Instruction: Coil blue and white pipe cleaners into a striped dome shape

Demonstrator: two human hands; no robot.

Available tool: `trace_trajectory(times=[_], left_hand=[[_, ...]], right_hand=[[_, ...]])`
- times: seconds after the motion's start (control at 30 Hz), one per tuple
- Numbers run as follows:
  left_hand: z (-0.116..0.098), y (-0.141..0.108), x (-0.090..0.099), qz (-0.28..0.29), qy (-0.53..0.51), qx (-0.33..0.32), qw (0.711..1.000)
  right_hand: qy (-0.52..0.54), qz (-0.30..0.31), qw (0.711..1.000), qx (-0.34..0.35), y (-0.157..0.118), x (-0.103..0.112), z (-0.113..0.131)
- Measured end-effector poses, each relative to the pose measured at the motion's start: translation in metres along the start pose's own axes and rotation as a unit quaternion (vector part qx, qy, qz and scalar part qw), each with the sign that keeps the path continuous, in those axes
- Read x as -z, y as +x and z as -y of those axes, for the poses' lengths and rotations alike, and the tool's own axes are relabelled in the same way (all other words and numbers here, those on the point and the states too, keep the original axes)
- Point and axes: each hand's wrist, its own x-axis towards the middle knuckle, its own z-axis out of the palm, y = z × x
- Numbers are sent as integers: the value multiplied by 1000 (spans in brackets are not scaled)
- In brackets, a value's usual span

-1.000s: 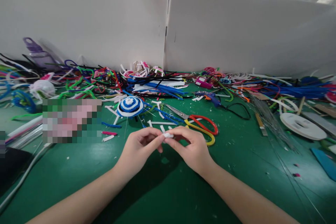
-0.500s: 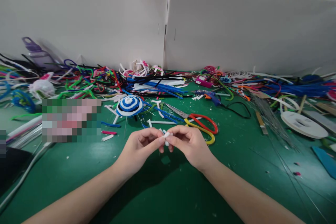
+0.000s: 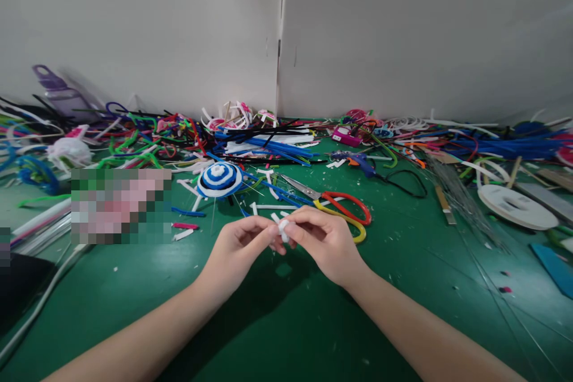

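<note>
A small white fuzzy piece (image 3: 284, 230) is pinched between my two hands, above the green table (image 3: 286, 334). My left hand (image 3: 246, 250) grips its left side with thumb and fingers. On the other side, my right hand (image 3: 323, 243) holds it the same way. Scissors (image 3: 344, 209) with red and yellow handles lie open just beyond my right hand. Farther left sits a round blue and white striped piece (image 3: 220, 179). Short white and blue strips lie between it and the scissors.
Heaps of coloured pipe cleaners (image 3: 268, 140) line the white board (image 3: 143, 30) at the back. A blue glue gun (image 3: 360, 162), a white spool (image 3: 517, 207) and thin wires are at the right. A purple bottle (image 3: 67, 95) stands at the left; a blurred patch covers something nearer.
The white piece has turned slightly between my fingertips, and more of its rounded part shows. My fingers have shifted a little around it. The view has moved slightly.
</note>
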Motion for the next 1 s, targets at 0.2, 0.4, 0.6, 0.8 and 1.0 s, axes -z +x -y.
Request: trace_trajectory(times=[0.2, 0.4, 0.6, 0.8, 1.0], left_hand=[[2, -1, -1, -14, 27, 11, 999], [5, 1, -2, -16, 9, 39, 999], [5, 3, -5, -28, -63, 47, 996], [0, 0, -2, -95, 52, -34, 994], [-2, -1, -1, -114, 69, -29, 991]], right_hand=[[7, 6, 1000, -29, -3, -2, 0], [-43, -28, 999, -7, -3, -3, -5], [35, -79, 996, -13, -2, -4, -9], [-7, -90, 996, 15, -2, -3, -6], [-15, -85, 996, 34, -3, -5, -8]])
